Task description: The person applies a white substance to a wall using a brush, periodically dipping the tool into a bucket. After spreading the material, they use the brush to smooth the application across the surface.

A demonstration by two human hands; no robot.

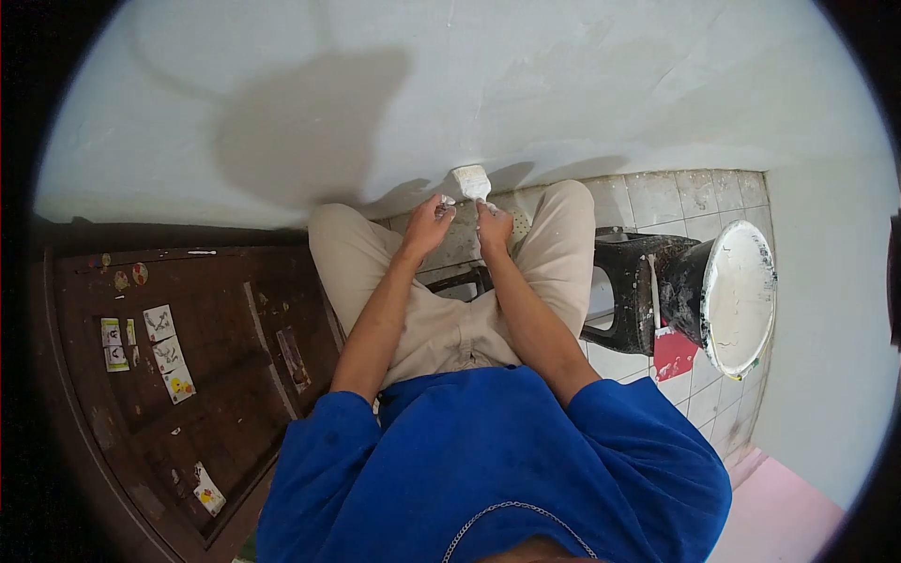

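Note:
Between my knees, low against the pale wall (526, 84), my right hand (495, 228) is closed round the handle of a paint-smeared brush (472, 182). The broad white head of the brush points at the wall and meets its lower part. Just to the left, my left hand (430, 225) has its fingers curled together, with whitish smears on the fingertips. Whatever is between those fingers is too small to make out. The two hands are apart.
At the right, a bucket (690, 291) of white paint (739, 298) sits on a dark, paint-spotted stool (624, 281). A red piece (674, 354) is beside it on the tiled floor (657, 199). Brown wooden furniture (225, 328) with stickers stands at the left.

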